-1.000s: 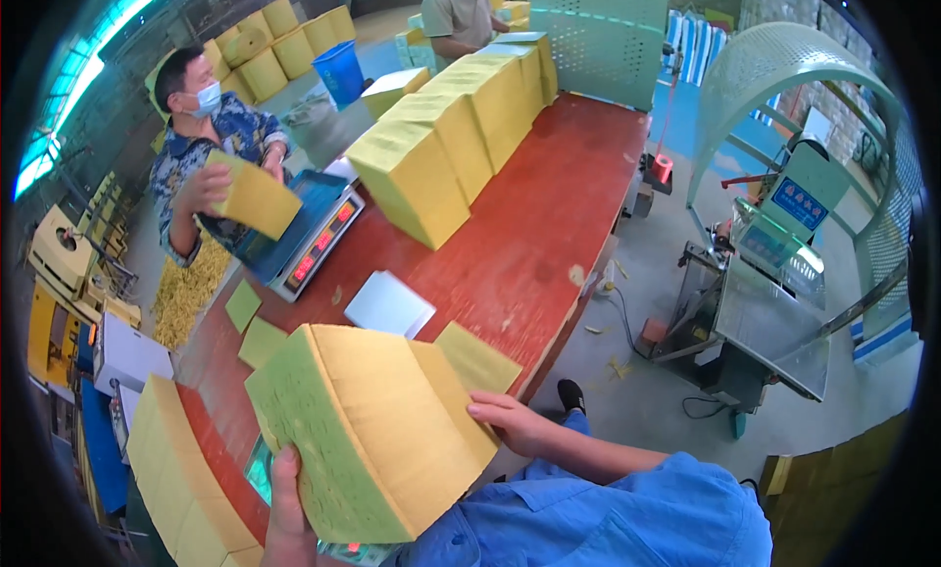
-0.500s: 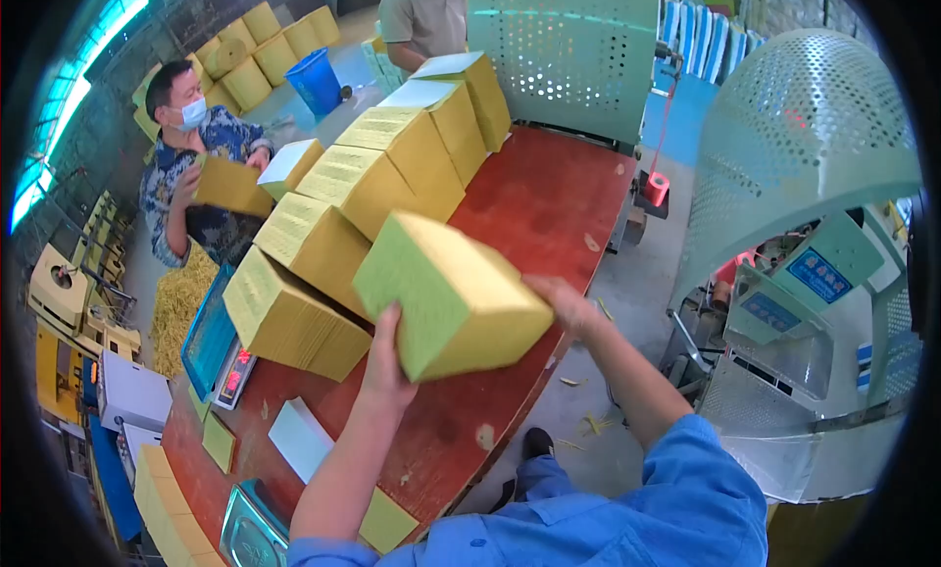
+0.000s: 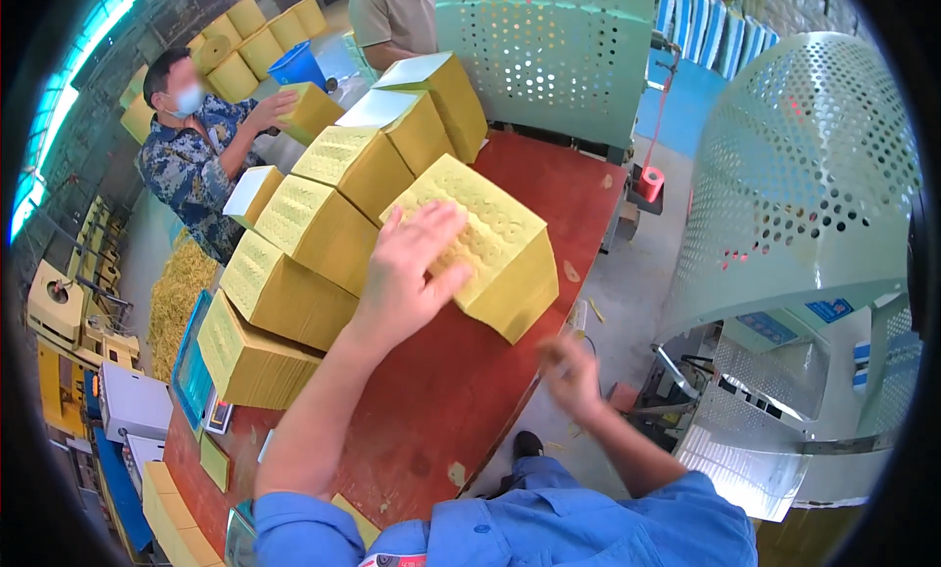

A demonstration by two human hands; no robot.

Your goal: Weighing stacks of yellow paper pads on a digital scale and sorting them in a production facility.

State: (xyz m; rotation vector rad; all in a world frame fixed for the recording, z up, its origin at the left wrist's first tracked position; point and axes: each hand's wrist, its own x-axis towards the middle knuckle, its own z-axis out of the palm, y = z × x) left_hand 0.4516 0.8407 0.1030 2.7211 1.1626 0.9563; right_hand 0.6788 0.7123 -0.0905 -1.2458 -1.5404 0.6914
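A thick block of yellow paper sheets [image 3: 510,263], its top stamped with curved marks, rests on the red table [image 3: 421,420]. My left hand [image 3: 417,263] lies on the block's top, fingers spread, palm down. Off the table's right edge, apart from the block, hangs my right hand [image 3: 571,371]; its fingers look bent but are blurred. Similar yellow paper blocks [image 3: 319,224] stand in a row to the left, two of them with a pale sheet on top.
Across the table a masked person [image 3: 196,146] holds a yellow block [image 3: 312,111]. Another person [image 3: 392,23] stands at the back beside a perforated green panel [image 3: 544,62]. A perforated machine guard [image 3: 804,175] rises at right. A blue tray [image 3: 191,346] sits at the table's left.
The yellow block, tilted between both hands before, now sits on the table. My left hand moved onto its top; my right hand let go and drew back. The masked person's block moved up and right.
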